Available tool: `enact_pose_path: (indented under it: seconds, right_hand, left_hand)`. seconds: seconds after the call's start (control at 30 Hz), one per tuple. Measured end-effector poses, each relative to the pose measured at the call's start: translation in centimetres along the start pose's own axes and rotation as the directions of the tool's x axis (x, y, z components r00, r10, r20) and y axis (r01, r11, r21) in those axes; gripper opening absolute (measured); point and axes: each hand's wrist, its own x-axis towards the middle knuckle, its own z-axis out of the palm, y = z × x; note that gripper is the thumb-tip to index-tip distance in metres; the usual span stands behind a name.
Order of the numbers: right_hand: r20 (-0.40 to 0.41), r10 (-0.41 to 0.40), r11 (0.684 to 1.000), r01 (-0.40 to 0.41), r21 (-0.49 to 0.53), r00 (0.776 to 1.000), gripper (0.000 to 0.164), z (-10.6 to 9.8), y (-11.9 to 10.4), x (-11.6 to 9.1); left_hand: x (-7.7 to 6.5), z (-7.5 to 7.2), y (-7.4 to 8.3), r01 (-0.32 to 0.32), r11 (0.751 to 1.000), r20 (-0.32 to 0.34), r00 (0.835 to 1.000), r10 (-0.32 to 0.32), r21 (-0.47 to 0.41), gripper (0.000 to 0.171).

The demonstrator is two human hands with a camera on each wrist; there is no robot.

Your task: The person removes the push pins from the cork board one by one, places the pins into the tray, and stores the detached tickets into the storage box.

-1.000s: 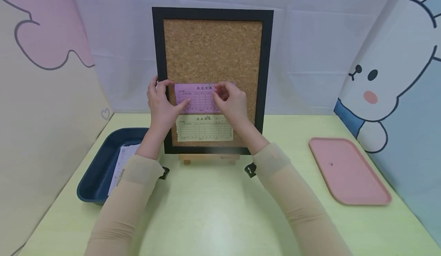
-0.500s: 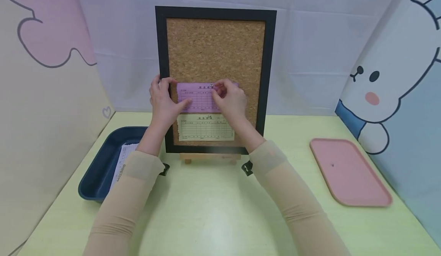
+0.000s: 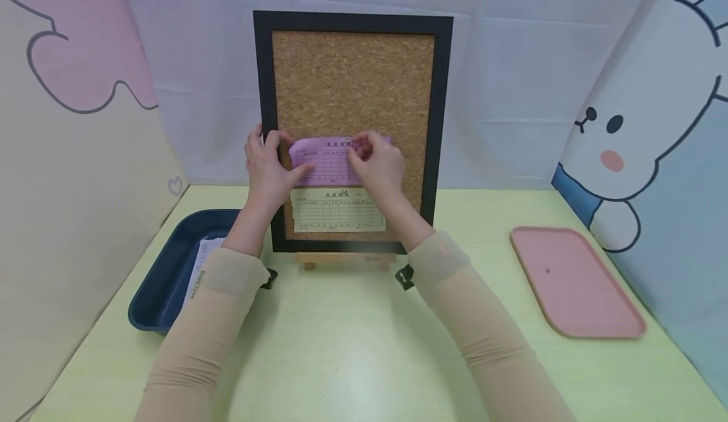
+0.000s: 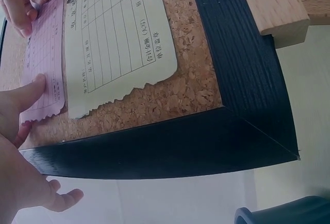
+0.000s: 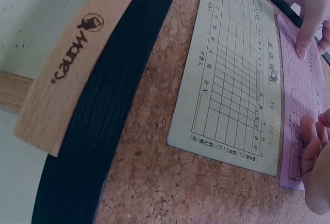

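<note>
A pink receipt (image 3: 327, 163) lies against the corkboard (image 3: 352, 81), with a small shiny pushpin (image 3: 347, 141) at its top edge. My left hand (image 3: 267, 166) rests its thumb on the pink receipt's left part. Its index finger is at the top left corner, which bulges away from the cork. Beside the pushpin, my right hand (image 3: 380, 166) has its index finger and thumb close together at the receipt; what lies between them cannot be told. Directly below, a pale yellow receipt (image 3: 339, 210) hangs flat, with another pushpin (image 5: 273, 76) near its top edge.
The black-framed board stands on a wooden easel (image 3: 347, 258). A dark blue tray (image 3: 145, 311) with white papers (image 3: 199, 267) is at left, partly behind my left sleeve. A pink tray (image 3: 591, 308) with a tiny dark item lies at right. Patterned walls enclose the table.
The pink receipt's top left corner has bent up into a curve under my left index finger. My right hand stays beside the pushpin. The view shifts slightly.
</note>
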Motion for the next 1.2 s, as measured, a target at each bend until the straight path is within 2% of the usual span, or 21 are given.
enact_pose_path:
  seconds: [0.23, 0.5, 0.9, 1.2]
  right_hand:
    - [-0.016, 0.027, 0.999, -0.027, -0.021, 1.0, 0.016, 0.0, -0.4, -0.1]
    - [-0.038, 0.028, 0.995, -0.032, -0.099, 0.999, 0.014, 0.5, -0.7, 0.0]
    - [-0.106, 0.015, 0.989, -0.03, -0.143, 0.994, 0.012, 1.1, -1.3, 0.1]
    - [-0.136, 0.037, 0.983, -0.061, -0.172, 0.99, 0.012, 1.5, -1.8, 0.1]
  left_hand:
    - [-0.1, 0.0, 0.0, 0.028, 0.999, 0.009, 1.0, -0.028, -0.017, 0.04]
    - [-0.3, 0.0, 0.1, 0.013, 0.999, -0.01, 1.0, -0.013, -0.031, 0.041]
    - [-0.3, 0.3, 0.0, 0.028, 0.998, -0.007, 1.0, -0.028, -0.054, 0.042]
    - [-0.3, 0.4, 0.0, 0.028, 0.998, -0.008, 1.0, -0.029, -0.055, 0.042]
